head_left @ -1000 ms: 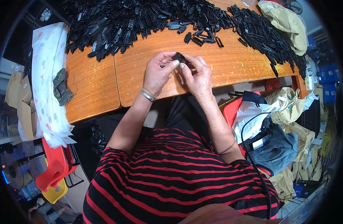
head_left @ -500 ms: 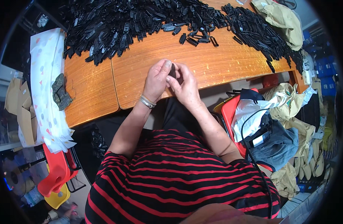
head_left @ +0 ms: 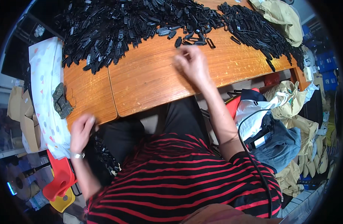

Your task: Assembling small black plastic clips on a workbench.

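My left hand (head_left: 81,133), with a metal bracelet at the wrist, is by the table's front left edge, beside a heap of small black parts (head_left: 104,155) lower down. Motion smears its fingers, and I make out nothing held. Over the tabletop, my right hand (head_left: 193,67) has bent fingers with a gap between thumb and forefinger; nothing shows in it. Just beyond its fingertips lie several loose black plastic pieces (head_left: 193,40), some shaped like open frames. Behind them spreads a large pile of black plastic pieces (head_left: 119,30).
The wooden table (head_left: 149,82) has a seam left of centre. A second black pile (head_left: 257,33) lies at the far right. White patterned sheeting (head_left: 48,97) and a dark knitted glove (head_left: 60,100) are on the left. Bags and clothes (head_left: 276,145) crowd the right; a black cable (head_left: 250,156) crosses my right side.
My hands were together over the table around a small dark piece. The left has swung down and left to the table edge, the right forward toward the loose pieces. The dark piece no longer shows.
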Motion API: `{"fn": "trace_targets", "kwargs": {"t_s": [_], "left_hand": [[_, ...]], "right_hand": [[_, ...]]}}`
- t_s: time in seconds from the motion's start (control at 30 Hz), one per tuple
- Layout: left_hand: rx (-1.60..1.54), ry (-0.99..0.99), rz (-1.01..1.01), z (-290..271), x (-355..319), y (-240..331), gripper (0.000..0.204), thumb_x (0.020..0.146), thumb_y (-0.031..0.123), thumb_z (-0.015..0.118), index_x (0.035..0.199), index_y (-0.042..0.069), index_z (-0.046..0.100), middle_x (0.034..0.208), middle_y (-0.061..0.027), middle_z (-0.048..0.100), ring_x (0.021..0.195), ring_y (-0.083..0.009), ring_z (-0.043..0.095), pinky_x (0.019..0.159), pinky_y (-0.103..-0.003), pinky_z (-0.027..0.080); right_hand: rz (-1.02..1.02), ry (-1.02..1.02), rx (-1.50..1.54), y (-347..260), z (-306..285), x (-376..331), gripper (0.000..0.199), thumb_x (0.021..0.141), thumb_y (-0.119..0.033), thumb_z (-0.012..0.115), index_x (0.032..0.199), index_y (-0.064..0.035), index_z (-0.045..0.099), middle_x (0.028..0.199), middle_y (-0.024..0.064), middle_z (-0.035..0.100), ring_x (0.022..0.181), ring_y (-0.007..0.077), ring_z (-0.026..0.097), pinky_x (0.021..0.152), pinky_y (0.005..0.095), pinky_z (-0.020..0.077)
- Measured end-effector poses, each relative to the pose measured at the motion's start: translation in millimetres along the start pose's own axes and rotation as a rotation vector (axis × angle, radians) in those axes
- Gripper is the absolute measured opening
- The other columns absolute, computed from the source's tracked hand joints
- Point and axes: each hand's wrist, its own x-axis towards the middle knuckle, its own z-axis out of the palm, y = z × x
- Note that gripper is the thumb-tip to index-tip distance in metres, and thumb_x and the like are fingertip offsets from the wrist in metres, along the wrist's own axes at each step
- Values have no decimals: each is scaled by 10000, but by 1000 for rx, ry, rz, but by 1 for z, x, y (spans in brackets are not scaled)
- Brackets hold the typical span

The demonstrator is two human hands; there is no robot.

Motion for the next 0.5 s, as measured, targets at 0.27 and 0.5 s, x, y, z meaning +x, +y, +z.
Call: {"fn": "trace_targets", "kwargs": {"t_s": [0.27, 0.5], "left_hand": [[202, 364, 222, 6, -1, 20, 129, 849, 73, 644, 934, -21, 665, 862, -126, 672, 801, -231, 647, 745, -311, 490], [187, 373, 832, 141, 135, 114, 280, 799, 109, 672, 1072, 61, 634, 972, -127, 631, 947, -302, 607, 791, -376, 499]], "right_hand": [[131, 5, -502, 27, 0, 36, 285, 775, -160, 726, 1029, -45, 662, 995, 179, 606, 856, 360, 635, 757, 423, 519], [-73, -204, -121, -6, 2, -5, 215, 772, -138, 718, 962, -51, 666, 894, 163, 616, 814, 358, 622, 719, 424, 496]]}}
